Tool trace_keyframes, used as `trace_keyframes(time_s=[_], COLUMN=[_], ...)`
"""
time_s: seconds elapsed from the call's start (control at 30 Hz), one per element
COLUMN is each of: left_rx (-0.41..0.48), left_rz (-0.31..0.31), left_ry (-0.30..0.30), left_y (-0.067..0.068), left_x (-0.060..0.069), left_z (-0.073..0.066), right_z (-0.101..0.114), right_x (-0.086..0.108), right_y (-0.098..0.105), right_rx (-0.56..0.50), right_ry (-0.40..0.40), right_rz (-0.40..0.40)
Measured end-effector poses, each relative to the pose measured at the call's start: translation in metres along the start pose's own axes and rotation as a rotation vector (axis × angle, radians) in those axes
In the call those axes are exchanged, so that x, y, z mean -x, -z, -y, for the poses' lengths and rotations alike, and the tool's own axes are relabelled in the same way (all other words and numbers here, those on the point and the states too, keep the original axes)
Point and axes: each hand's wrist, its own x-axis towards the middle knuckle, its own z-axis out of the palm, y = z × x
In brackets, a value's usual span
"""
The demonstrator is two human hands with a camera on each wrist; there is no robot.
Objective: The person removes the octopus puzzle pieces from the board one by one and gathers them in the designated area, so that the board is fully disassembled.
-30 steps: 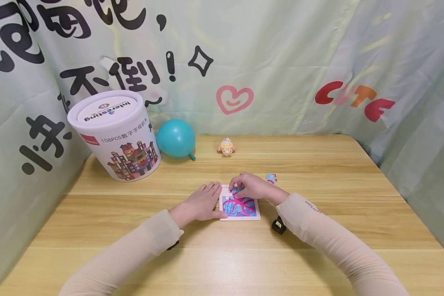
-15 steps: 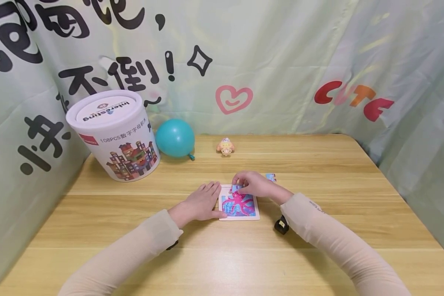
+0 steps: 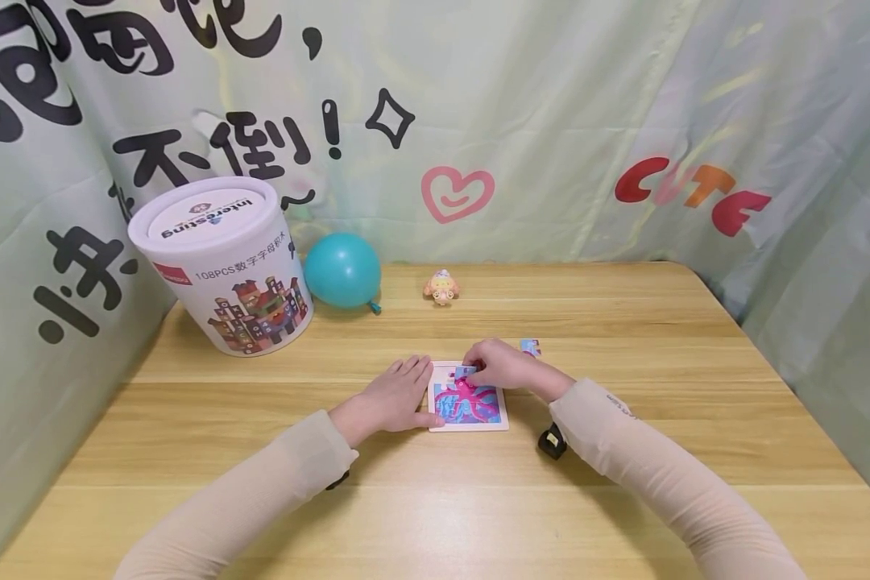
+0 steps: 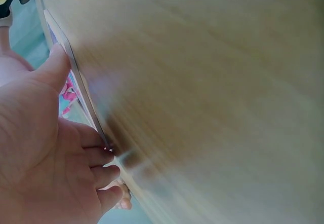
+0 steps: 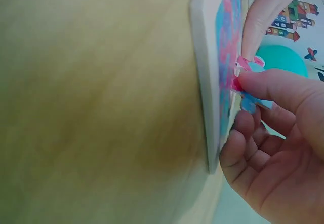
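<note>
Evidently, a puzzle piece (image 3: 466, 372) is pinched by the right hand (image 3: 503, 364), fingers curled, at twelve o'clock on the puzzle board (image 3: 471, 428); with the left hand (image 3: 394, 398) laid straight-fingered at nine, alignment should precede pressing.

Left grip (image 3: 394, 396) palm-down, right grip (image 3: 503, 366) curled

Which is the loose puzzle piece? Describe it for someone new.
On the wooden table, find the puzzle in the white frame. Past its far right corner, beyond the right hand, is a small blue-and-pink loose piece. Unlike the held piece, it lies by itself on the wood, in nobody's fingers.
</note>
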Motion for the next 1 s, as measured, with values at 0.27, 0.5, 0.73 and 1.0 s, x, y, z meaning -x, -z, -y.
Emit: trace_keyframes(time_s=[0.27, 0.5, 0.73, 1.0], left_rx=[-0.002, -0.017, -0.025, -0.012], left_rz=[-0.002, -0.014, -0.008, -0.013], left_ry=[0.000, -0.009, -0.012, -0.006], left_y=[0.000, 0.000, 0.000, 0.001], left_x=[0.001, 0.001, 0.002, 0.002], left_z=[-0.001, -0.002, -0.002, -0.002], right_z=[-0.007, -0.024, -0.052, -0.081], right_x=[0.009, 0.025, 0.050, 0.075], right_y=[0.004, 0.018, 0.042, 0.063], right_rx=[-0.033, -0.206, -0.283, -0.318], right_ry=[0.043, 0.058, -0.004, -0.150], right_rz=[-0.034, -0.170, -0.263, -0.313])
